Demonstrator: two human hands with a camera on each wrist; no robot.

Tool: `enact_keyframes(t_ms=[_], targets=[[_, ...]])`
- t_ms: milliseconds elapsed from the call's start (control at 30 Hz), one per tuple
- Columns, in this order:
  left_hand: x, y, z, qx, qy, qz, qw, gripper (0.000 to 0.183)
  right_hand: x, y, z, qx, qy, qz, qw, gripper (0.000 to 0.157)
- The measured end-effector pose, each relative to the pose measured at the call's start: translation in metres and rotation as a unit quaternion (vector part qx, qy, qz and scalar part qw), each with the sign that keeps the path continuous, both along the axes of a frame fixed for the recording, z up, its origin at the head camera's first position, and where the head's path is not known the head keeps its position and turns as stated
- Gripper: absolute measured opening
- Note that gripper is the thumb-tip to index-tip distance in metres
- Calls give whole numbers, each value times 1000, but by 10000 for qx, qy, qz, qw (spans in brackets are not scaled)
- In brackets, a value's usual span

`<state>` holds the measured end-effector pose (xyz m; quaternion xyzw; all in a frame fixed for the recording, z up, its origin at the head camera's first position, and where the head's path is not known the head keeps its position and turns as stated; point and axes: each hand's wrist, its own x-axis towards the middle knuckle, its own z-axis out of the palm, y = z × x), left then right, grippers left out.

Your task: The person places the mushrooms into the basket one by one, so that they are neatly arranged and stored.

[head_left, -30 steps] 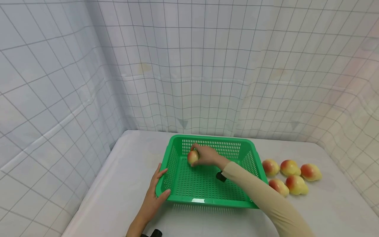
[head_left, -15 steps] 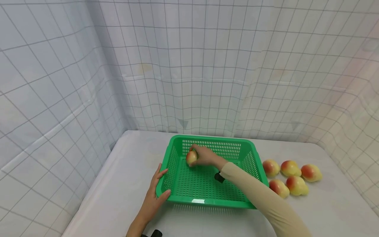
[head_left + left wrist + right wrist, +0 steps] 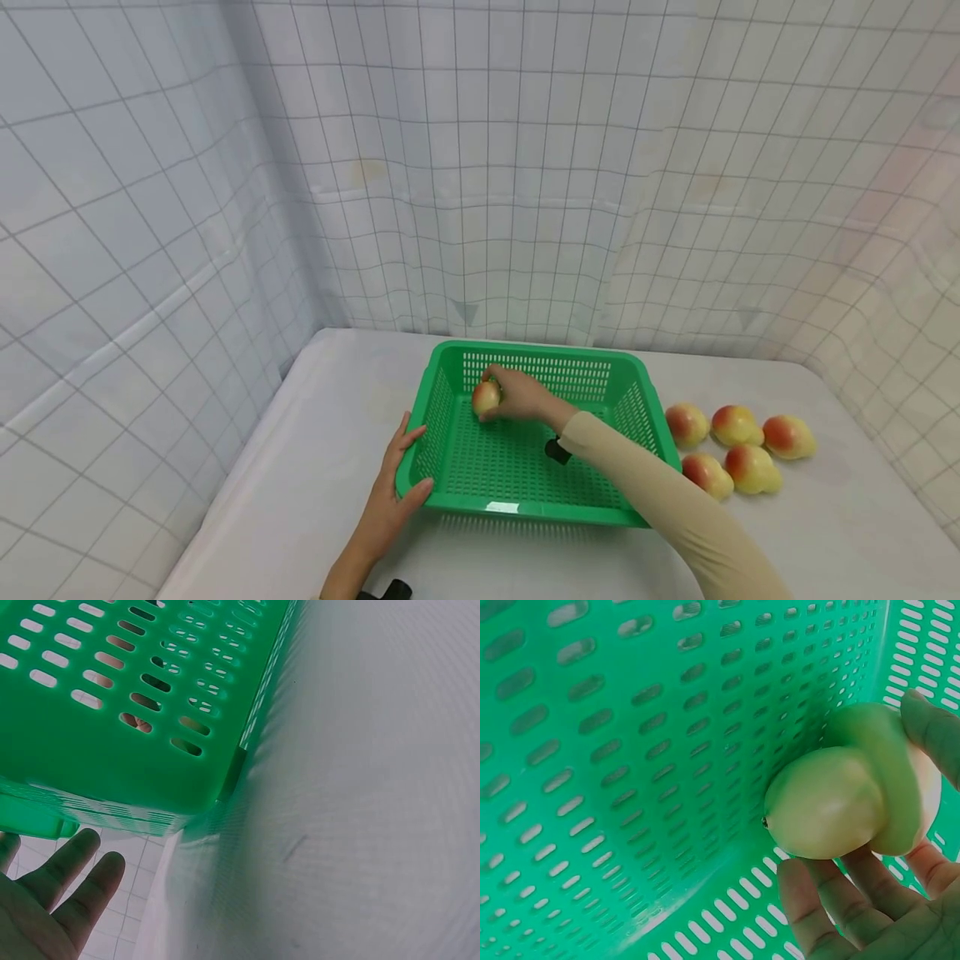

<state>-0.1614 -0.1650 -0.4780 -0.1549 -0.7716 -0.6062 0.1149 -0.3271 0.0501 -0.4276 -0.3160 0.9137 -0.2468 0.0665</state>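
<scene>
A green perforated plastic basket point(image 3: 517, 510) sits on the white table. Inside it, near the back left corner, my right hand point(image 3: 521, 395) holds a red and yellow pear point(image 3: 486, 400) between thumb and fingers. In the right wrist view the pear point(image 3: 832, 806) shows its pale yellow-green side low by the basket wall point(image 3: 630, 750), fingers beneath it and thumb on top. My left hand point(image 3: 393, 496) rests at the basket's front left corner, thumb on the front rim. Its fingers look straight and spread beside the basket in the left wrist view, where the thumb is out of sight.
Several more red and yellow pears point(image 3: 752, 469) lie on the table just right of the basket. White grid-patterned sheets point(image 3: 480, 208) hang behind and at both sides of the table point(image 3: 315, 417).
My right hand and the pear shifted slightly left inside the basket during the first half second, then stayed nearly still. My left hand has kept its place.
</scene>
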Motion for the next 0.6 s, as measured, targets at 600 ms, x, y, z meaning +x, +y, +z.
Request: enact_keyframes(t_ms=[600], targets=[[-1, 0, -1, -28, -70, 36, 10000, 61, -1, 5, -1, 218, 263, -54, 9994, 64]])
